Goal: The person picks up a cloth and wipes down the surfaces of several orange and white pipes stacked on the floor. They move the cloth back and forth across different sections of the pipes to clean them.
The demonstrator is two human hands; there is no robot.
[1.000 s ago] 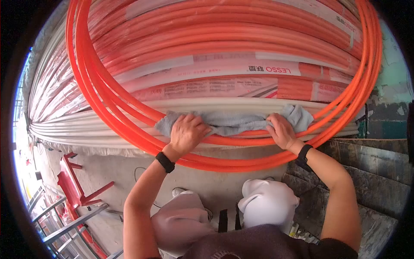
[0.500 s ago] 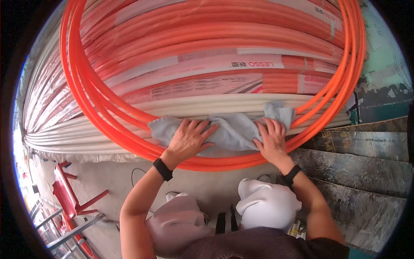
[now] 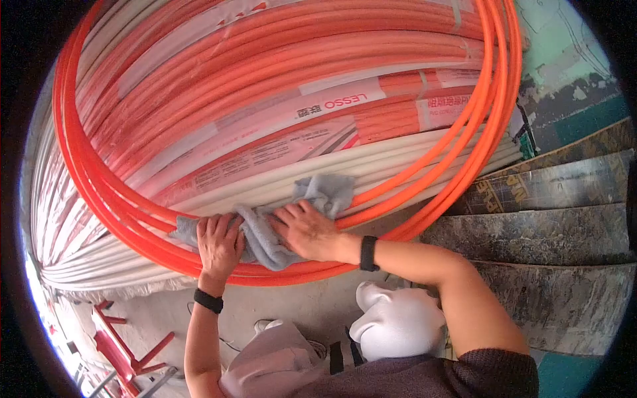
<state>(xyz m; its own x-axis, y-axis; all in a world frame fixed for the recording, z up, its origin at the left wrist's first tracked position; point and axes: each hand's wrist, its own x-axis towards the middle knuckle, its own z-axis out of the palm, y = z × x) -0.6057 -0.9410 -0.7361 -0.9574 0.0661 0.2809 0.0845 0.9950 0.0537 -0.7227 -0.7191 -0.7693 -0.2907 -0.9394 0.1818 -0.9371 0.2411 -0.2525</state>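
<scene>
A grey-blue cloth lies bunched over the front strands of a coil of orange pipe. My left hand is closed over the cloth's left part, fingers pointing away from me and curling over the pipe. Close to its right, my right hand grips the middle of the cloth, the back of the hand up and the fingers bent into the folds. A loose end of the cloth sticks up beyond the right hand. Cloth and hands hide the strands beneath them.
Behind the coil are stacked wrapped orange pipes and bare white pipes. Dark worn boards lean at the right. A red stool is on the floor at the lower left, and my white-covered knee is below the coil.
Both hands and the cloth have shifted left along the coil. My right hand has come nearer the left, bunching the cloth. The view has turned, and the coil appears further left.
</scene>
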